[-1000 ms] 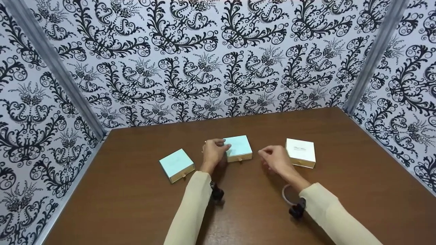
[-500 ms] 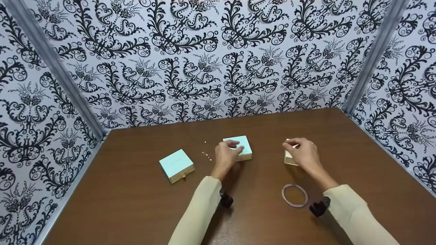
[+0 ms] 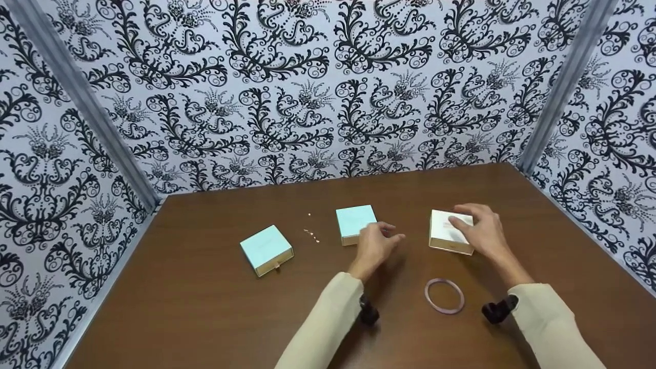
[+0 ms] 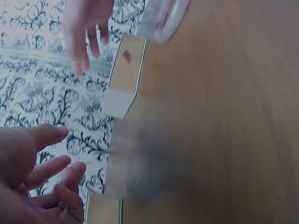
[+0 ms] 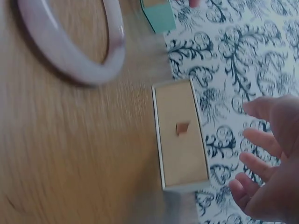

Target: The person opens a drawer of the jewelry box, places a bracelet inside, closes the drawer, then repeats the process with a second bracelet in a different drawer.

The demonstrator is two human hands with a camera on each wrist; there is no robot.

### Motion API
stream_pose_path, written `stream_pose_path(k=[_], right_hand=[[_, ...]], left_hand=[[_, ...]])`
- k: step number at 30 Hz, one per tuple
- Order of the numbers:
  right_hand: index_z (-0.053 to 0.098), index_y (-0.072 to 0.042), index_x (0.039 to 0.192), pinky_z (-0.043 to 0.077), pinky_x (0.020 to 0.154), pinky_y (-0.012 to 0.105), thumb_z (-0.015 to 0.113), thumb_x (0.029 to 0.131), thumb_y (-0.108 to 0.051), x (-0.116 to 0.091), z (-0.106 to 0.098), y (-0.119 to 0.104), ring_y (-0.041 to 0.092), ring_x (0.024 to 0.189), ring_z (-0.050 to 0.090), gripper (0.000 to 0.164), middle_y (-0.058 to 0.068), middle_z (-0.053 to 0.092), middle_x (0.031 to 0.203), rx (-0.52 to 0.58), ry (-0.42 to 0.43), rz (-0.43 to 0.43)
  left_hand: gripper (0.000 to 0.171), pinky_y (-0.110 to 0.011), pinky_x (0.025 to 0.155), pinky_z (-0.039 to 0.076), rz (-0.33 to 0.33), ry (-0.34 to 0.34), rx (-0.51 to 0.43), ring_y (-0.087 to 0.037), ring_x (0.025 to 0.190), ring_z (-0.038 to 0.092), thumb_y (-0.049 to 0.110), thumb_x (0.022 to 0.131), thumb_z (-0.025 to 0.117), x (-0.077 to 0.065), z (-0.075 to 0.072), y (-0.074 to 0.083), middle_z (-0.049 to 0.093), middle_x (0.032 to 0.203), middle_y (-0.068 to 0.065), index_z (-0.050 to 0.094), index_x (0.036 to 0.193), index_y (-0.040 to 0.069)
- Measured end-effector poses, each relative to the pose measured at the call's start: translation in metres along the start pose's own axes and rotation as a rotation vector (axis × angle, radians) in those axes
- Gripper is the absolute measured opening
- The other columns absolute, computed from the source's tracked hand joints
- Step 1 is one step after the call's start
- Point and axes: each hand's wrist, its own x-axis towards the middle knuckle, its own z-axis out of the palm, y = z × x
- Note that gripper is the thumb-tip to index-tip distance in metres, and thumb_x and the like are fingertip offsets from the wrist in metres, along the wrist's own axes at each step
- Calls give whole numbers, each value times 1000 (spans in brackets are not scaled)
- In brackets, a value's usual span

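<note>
White box: located right of centre in the head view, resting flat on the brown table. Position relative to right hand: lower left in the frame, partly beneath the thumb. Front face: long axis running left to right, dipping slightly toward frame right, with a small tab near its middle. Nearer hand: right. Right hand condition: thumb and fingers apart, over the box top, with a gap visible in the right wrist view; no grip on the box.

Left hand: left of the white box, overlapping the right front corner of the middle teal box in the head view; fingers loosely bent, nothing visible between them; contact with the teal surface not determinable.

Surrounding items: left teal box, left of centre in the frame; row of small pale pieces between the two teal boxes, too small to identify; pinkish bangle below the white box in the frame, well apart from it and between the sleeves. Obstructions: none visible between right hand and box top; left hand flanking the white box on the left.
</note>
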Motion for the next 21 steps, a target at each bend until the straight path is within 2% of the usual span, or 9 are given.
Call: stream_pose_path(k=[5, 7, 10, 14, 17, 21], right_hand=[[59, 6, 132, 23, 116, 62, 69, 95, -21, 3, -4, 13, 49, 136, 39, 46, 31, 49, 143, 18, -63, 34], [55, 6, 136, 22, 117, 63, 67, 96, -23, 4, -5, 18, 50, 140, 34, 51, 32, 44, 147, 21, -97, 64], [48, 6, 143, 22, 118, 63, 65, 98, -29, 5, -5, 24, 52, 143, 29, 59, 34, 35, 152, 40, -153, 133], [36, 4, 151, 29, 116, 60, 61, 99, -37, 6, -3, 31, 53, 141, 30, 71, 37, 23, 156, 97, -227, 217], [30, 3, 154, 34, 111, 56, 60, 100, -39, 7, -1, 35, 52, 138, 36, 75, 38, 22, 155, 119, -261, 237], [28, 2, 155, 31, 114, 56, 62, 99, -38, 8, 0, 38, 51, 141, 33, 76, 38, 23, 156, 130, -286, 248]], left_hand=[[24, -18, 60, 51, -49, -28, -48, -7, 67, 65, 21, 86, 80, -2, 16, 5, 77, 91, -7, 77, 102, 3], [22, -18, 58, 51, -76, -37, -84, -7, 63, 64, 19, 86, 80, -3, 21, 6, 77, 89, -7, 77, 101, 2], [19, -17, 55, 49, -106, -44, -112, -6, 56, 62, 19, 86, 80, -7, 29, 7, 77, 85, -7, 78, 96, 3], [16, -19, 48, 46, -138, -70, -146, -16, 56, 68, 20, 87, 79, -10, 36, 9, 77, 81, -6, 79, 93, 5], [16, -20, 46, 45, -159, -82, -173, -22, 60, 72, 21, 87, 79, -12, 41, 11, 77, 79, -5, 79, 92, 6], [15, -20, 47, 44, -185, -76, -188, -19, 57, 69, 21, 87, 79, -12, 49, 15, 76, 77, -3, 80, 86, 7]])
